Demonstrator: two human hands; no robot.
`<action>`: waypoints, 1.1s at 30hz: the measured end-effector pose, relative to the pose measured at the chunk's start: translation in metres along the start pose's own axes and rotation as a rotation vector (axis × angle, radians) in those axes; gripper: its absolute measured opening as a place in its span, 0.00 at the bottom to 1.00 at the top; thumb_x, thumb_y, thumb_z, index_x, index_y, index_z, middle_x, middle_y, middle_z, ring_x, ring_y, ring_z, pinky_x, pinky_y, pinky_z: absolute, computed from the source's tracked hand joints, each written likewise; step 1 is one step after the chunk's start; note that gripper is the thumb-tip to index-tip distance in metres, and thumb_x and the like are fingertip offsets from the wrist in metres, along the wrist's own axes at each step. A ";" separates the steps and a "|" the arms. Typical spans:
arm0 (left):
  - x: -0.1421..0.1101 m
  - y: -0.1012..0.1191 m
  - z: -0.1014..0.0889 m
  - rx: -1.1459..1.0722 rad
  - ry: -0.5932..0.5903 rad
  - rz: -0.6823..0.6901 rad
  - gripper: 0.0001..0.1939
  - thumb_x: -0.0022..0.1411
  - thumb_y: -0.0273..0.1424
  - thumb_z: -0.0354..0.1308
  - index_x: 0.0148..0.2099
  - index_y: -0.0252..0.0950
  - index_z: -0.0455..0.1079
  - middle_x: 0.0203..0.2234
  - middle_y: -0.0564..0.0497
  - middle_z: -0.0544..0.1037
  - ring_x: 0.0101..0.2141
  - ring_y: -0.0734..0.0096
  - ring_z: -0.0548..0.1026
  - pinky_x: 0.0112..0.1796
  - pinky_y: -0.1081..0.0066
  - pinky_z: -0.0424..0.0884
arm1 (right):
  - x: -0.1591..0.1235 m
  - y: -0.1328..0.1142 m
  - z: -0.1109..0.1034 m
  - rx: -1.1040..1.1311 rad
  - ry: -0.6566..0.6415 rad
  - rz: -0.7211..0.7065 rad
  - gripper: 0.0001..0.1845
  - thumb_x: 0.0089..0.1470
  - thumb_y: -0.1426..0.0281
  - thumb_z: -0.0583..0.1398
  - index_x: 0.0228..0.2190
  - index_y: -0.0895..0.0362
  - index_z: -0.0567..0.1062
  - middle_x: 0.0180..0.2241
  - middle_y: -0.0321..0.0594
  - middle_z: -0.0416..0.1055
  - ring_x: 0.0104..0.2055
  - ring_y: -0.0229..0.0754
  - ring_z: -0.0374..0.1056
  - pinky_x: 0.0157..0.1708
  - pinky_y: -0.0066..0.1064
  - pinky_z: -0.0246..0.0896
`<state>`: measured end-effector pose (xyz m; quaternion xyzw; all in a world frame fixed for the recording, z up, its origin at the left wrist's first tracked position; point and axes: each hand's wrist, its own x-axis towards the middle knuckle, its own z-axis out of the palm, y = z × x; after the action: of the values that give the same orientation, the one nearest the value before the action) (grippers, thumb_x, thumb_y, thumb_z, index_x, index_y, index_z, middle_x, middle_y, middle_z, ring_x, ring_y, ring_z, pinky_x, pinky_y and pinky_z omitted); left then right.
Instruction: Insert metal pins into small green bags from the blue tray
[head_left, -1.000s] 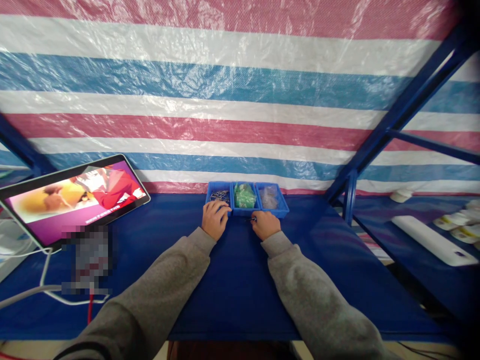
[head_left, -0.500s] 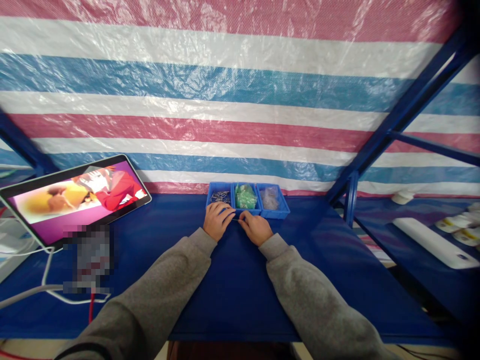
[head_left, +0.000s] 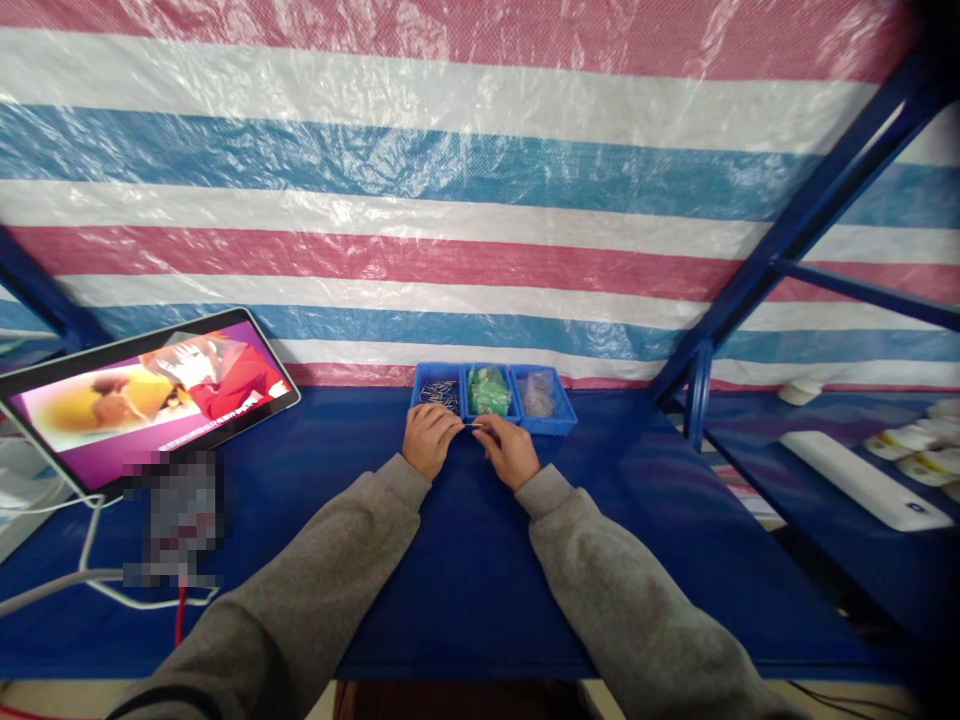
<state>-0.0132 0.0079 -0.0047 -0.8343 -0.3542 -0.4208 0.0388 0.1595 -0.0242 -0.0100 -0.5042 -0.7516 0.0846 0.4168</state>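
My left hand [head_left: 430, 439] and my right hand [head_left: 510, 448] face each other just in front of three joined blue bins. Both are closed, with fingertips pinched. Between them runs a thin, pale, stick-like piece [head_left: 471, 426], too small to make out its kind; each hand grips one end. The left bin holds several small metal pins or screws [head_left: 439, 393], partly behind my left hand. Green plastic pieces [head_left: 489, 390] fill the middle bin. In the right bin [head_left: 555, 427] lies a clear bag of small pale parts [head_left: 538, 396].
A tablet [head_left: 157, 400] playing a video leans at the left of the blue table [head_left: 465, 580]. Cables [head_left: 94, 560] and a blurred-out object [head_left: 184, 510] lie before it. Right of a blue frame post [head_left: 698, 395] are a white bar [head_left: 862, 480] and several white containers [head_left: 930, 465].
My hands have drawn slightly closer and turned a little, so the thin piece between them shows more plainly. The view has shifted slightly; subtitles now show on the tablet.
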 end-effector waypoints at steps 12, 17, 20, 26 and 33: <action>-0.001 0.004 -0.003 -0.088 -0.021 0.038 0.09 0.63 0.31 0.49 0.33 0.35 0.68 0.30 0.49 0.73 0.38 0.67 0.68 0.44 0.63 0.60 | 0.000 -0.005 -0.004 0.044 0.094 -0.071 0.14 0.59 0.64 0.50 0.31 0.57 0.72 0.29 0.41 0.72 0.31 0.39 0.68 0.32 0.28 0.60; 0.001 0.005 -0.004 -0.153 0.008 0.077 0.07 0.62 0.31 0.51 0.35 0.35 0.68 0.30 0.48 0.74 0.37 0.67 0.69 0.41 0.64 0.62 | 0.000 -0.006 -0.004 -0.019 0.045 -0.085 0.19 0.61 0.64 0.47 0.23 0.57 0.69 0.23 0.39 0.68 0.27 0.37 0.65 0.31 0.27 0.57; 0.001 0.005 -0.005 -0.191 0.033 0.103 0.07 0.62 0.30 0.51 0.34 0.35 0.68 0.29 0.49 0.74 0.35 0.68 0.70 0.40 0.64 0.63 | -0.001 -0.005 -0.003 -0.035 0.002 -0.070 0.21 0.61 0.64 0.46 0.20 0.56 0.66 0.20 0.37 0.65 0.25 0.36 0.63 0.29 0.26 0.55; 0.000 0.007 -0.006 -0.252 0.061 0.099 0.04 0.60 0.29 0.53 0.34 0.35 0.67 0.32 0.48 0.75 0.36 0.68 0.71 0.40 0.64 0.64 | 0.000 -0.006 -0.004 -0.063 0.006 -0.059 0.22 0.62 0.64 0.45 0.18 0.56 0.63 0.18 0.36 0.62 0.23 0.35 0.60 0.28 0.26 0.53; -0.002 0.007 -0.007 -0.307 0.092 0.026 0.06 0.61 0.26 0.48 0.33 0.35 0.65 0.36 0.47 0.76 0.40 0.69 0.72 0.42 0.66 0.66 | 0.000 -0.006 -0.005 -0.056 0.038 -0.041 0.21 0.61 0.64 0.47 0.19 0.57 0.66 0.19 0.36 0.64 0.24 0.35 0.62 0.29 0.25 0.54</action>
<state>-0.0141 -0.0009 0.0001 -0.8147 -0.2730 -0.5071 -0.0675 0.1590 -0.0285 -0.0042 -0.5016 -0.7557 0.0455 0.4185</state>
